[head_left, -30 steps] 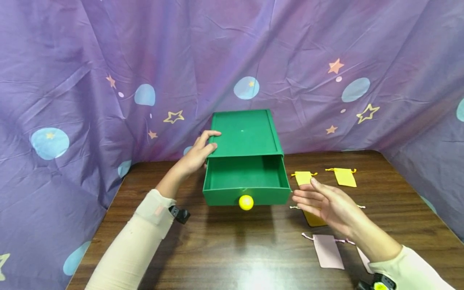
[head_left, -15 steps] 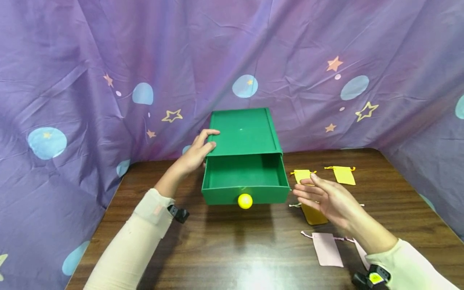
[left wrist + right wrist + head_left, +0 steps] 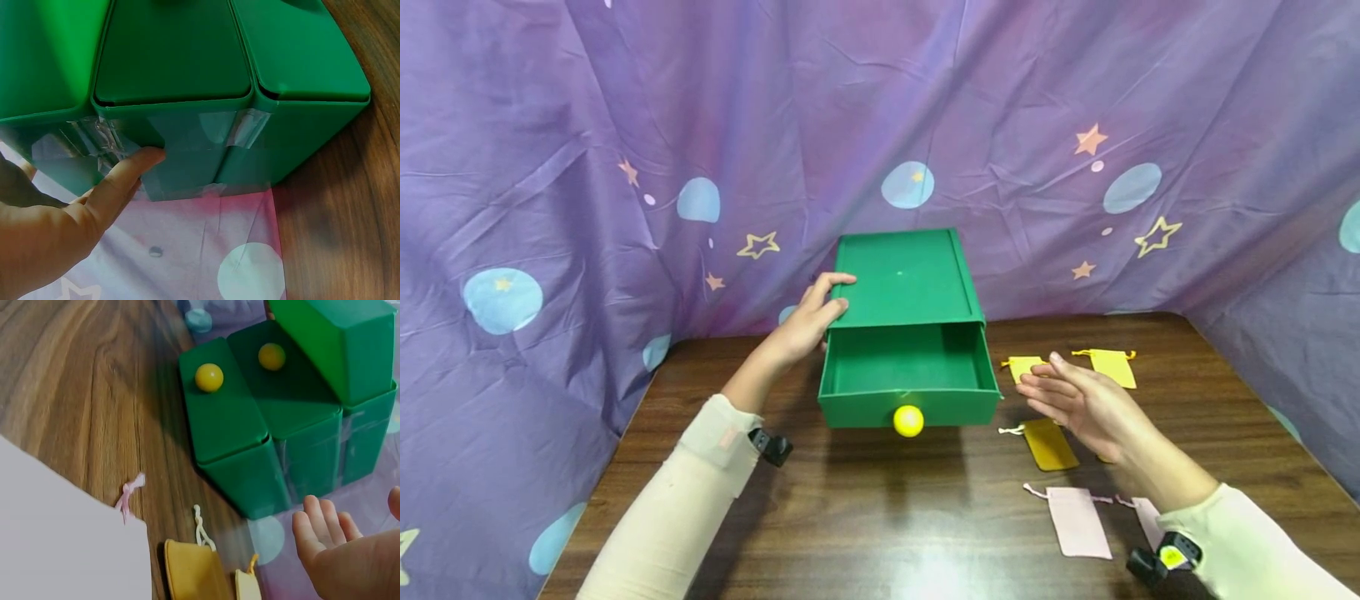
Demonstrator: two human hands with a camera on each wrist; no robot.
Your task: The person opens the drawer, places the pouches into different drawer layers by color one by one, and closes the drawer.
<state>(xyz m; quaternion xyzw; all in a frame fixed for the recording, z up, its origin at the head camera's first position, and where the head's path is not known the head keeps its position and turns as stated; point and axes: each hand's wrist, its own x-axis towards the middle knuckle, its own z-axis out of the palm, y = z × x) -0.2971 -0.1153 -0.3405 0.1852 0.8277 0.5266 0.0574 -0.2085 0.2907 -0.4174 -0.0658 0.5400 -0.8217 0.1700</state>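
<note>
A green drawer cabinet (image 3: pixel 902 275) stands at the back middle of the table, its top drawer (image 3: pixel 857 410) pulled out with no contents visible. A yellow ball-shaped knob (image 3: pixel 908 421) sits on that drawer's front. My left hand (image 3: pixel 805 321) rests against the cabinet's left side, two fingertips on its top edge. One digit lies along the taped side wall (image 3: pixel 187 147) in the left wrist view. To the drawer's right, my right hand (image 3: pixel 1093 408) hovers with extended fingers, holding nothing. Beneath and around it lie a mustard pouch (image 3: pixel 1049 444) and a yellow pouch (image 3: pixel 1025 367), partly covered by fingers.
Another yellow pouch (image 3: pixel 1112 367) lies farther back on the right. Two pink drawstring pouches, one in full view (image 3: pixel 1077 521) and one (image 3: pixel 1148 518) partly behind the right wrist, lie nearer. A purple star-patterned cloth (image 3: pixel 775 125) hangs behind the brown table (image 3: pixel 790 517).
My right hand has shifted slightly right and away from the drawer, uncovering more of the mustard pouch. The left hand, cabinet and pulled-out drawer stay in place.
</note>
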